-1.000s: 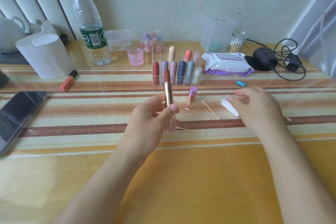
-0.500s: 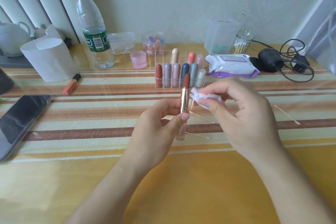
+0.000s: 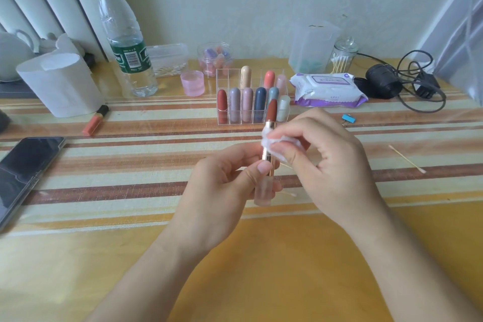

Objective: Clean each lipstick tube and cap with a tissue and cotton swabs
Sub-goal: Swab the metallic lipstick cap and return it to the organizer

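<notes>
My left hand [image 3: 222, 191] holds an uncapped lipstick tube [image 3: 269, 154] upright over the table: gold barrel, brown-red bullet on top, frosted pink base. My right hand [image 3: 326, 162] pinches a white tissue [image 3: 271, 141] against the gold barrel just below the bullet. A clear organizer [image 3: 252, 97] behind them holds several capped lipsticks. Used cotton swabs lie partly hidden under my hands, one swab [image 3: 406, 159] lies apart to the right. The tube's cap is hidden.
A phone [image 3: 23, 170] lies at the left edge. Behind: a paper roll [image 3: 58, 83], an orange lip gloss [image 3: 95, 120], a water bottle [image 3: 125, 42], a pink cup [image 3: 192, 83], a wipes pack [image 3: 328, 89], a swab jar [image 3: 343, 56], a black cable [image 3: 418, 86], a blue clip [image 3: 349, 120].
My right hand picked up the tissue from the table on the right and brought it to the lipstick, now pressing it on the gold barrel. The left hand kept the tube upright.
</notes>
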